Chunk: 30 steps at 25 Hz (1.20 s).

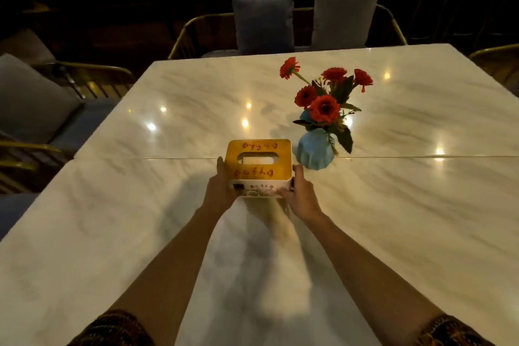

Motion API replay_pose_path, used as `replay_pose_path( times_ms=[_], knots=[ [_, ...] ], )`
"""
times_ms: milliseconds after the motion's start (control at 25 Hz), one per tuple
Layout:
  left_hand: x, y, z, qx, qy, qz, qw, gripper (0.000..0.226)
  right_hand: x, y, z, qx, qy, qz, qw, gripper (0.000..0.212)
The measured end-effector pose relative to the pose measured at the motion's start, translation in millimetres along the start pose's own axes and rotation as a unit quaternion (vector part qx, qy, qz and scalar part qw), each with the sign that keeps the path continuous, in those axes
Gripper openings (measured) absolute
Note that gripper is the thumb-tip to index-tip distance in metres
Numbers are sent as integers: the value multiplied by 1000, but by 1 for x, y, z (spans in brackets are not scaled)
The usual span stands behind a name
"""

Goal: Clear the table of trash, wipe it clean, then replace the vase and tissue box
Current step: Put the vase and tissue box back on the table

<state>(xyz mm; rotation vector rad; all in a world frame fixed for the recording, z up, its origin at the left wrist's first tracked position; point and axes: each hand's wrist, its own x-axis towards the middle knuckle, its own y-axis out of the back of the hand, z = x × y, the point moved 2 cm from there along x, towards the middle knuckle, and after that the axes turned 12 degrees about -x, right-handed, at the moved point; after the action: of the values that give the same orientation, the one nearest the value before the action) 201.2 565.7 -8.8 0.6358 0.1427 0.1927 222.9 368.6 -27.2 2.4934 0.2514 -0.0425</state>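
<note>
Over marble table (393, 205), left hand (222, 188) and right hand (302, 196) grip tissue box (259, 160) sides.

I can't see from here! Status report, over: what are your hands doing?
Left hand, right hand: both gripping tissue box by its sides. Vase upright, close on box's right. Nothing blocking.

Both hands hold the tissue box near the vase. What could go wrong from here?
The tissue box is close to the blue vase; a push rightward could tip the vase, which carries tall red flowers. The marble table looks glossy, so the box might slide if the left hand or right hand nudges it on release.
</note>
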Motion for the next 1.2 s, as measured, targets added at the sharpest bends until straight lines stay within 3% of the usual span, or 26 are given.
replay_pose_path(
  times_ms=[320, 480, 560, 640, 720, 800, 880, 960, 1080, 1200],
  knots=[
    [68, -1, -15, -49, -87, -12, 995, 87, 40, -19, -1, 44, -51, 81, 994, 54],
    [74, -6, -21, -90, -86, 3, 992, 85, 38, -29, 2, 87, -72, 112, 987, 50],
    [66, -11, -26, -153, -70, 20, 986, 93, 27, -28, 14, 103, -109, 181, 972, 45],
    [54, -18, -33, -236, -56, 46, 969, 108, 17, -12, 31, 80, -150, 302, 938, 44],
    [45, -31, -35, -280, -63, 71, 955, 120, 22, 11, 44, 46, -139, 363, 920, 63],
    [41, -49, -31, -291, -73, 100, 949, 125, 42, 33, 46, 28, -123, 320, 939, 90],
    [39, -66, -25, -300, -81, 129, 942, 127, 65, 47, 40, 75, -121, 247, 958, 103],
    [43, -79, -24, -293, -79, 163, 939, 130, 82, 46, 43, 91, -104, 195, 971, 102],
    [51, -86, -27, -298, -76, 186, 933, 132, 92, 38, 56, 28, -71, 201, 977, 99],
    [53, -91, -28, -286, -90, 190, 935, 128, 94, 38, 60, 32, -52, 210, 976, 99]
  ],
)
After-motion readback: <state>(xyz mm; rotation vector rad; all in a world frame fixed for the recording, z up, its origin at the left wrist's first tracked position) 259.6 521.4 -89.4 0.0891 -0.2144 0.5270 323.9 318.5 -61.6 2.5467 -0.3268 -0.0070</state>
